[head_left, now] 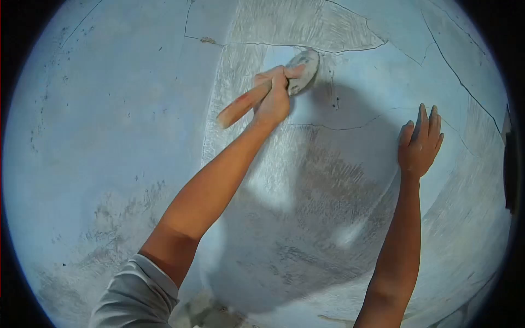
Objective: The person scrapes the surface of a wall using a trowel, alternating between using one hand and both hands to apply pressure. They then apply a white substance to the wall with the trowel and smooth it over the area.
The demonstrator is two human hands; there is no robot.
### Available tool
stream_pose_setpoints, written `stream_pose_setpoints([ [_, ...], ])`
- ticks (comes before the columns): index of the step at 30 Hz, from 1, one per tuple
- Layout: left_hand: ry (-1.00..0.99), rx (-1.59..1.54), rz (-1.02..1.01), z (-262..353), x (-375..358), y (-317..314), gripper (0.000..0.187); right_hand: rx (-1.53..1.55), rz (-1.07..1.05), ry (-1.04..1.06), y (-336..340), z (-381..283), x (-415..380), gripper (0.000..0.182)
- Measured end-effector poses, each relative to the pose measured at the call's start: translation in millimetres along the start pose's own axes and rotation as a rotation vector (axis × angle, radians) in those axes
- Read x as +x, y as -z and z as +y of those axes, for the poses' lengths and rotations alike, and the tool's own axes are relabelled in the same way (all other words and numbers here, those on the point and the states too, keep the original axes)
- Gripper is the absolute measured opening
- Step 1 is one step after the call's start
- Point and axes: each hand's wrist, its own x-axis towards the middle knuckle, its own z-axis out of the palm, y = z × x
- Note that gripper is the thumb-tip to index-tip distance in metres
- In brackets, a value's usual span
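Closed around a wooden-handled scraper (245,103), my left hand (274,98) is raised near the top middle of the view. The scraper's rounded grey blade (306,70) lies against the wall, just under a cracked plaster edge. One finger stretches along the blade, and the handle slants down to the left. On the right, my right hand (420,145) rests with fingers outstretched against the bare wall surface and holds nothing. The pale blue wall (136,120) carries streaky grey scraped patches around and below the blade.
Thin dark cracks (462,82) run across the upper right of the wall. A rough scraped patch (306,24) lies above the blade. Shadows of my arms and head fall over the middle. A dark object (511,169) stands at the right edge.
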Motion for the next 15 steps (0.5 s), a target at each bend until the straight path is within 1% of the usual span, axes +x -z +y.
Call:
stream_pose_setpoints([
  [1, 0.066, -0.024, 0.016, -1.2, -14.2, 0.0, 0.044, 0.005, 0.002, 0.000, -0.1, -0.6, -1.3, 0.055],
  [4, 0.096, -0.116, -0.025, -9.4, -7.5, 1.4, 0.046, -0.005, 0.012, 0.000, -1.3, -0.6, -1.6, 0.054],
  [5, 0.074, -0.099, 0.018, -14.2, 5.6, -1.3, 0.047, -0.022, 0.011, -0.003, -0.9, -1.3, -1.9, 0.054],
  [8, 0.114, -0.098, 0.005, -6.6, 8.0, 0.8, 0.046, -0.001, 0.008, -0.003, -0.1, -1.6, -1.2, 0.055],
  [9, 0.127, -0.028, -0.017, 0.3, -7.9, 7.9, 0.044, -0.010, 0.016, 0.004, -0.4, -0.9, -1.6, 0.054],
  [12, 0.066, -0.210, -0.024, -4.4, -45.4, 21.5, 0.042, -0.004, 0.015, -0.007, -0.3, -2.0, -0.8, 0.054],
  [13, 0.133, -0.165, -0.104, -2.6, -43.6, 28.6, 0.044, -0.012, 0.016, -0.001, -0.4, -1.3, -0.6, 0.054],
  [15, 0.158, -0.016, -0.085, -9.0, -16.5, 23.3, 0.046, -0.023, 0.028, 0.006, -2.0, 0.4, -0.1, 0.053],
])
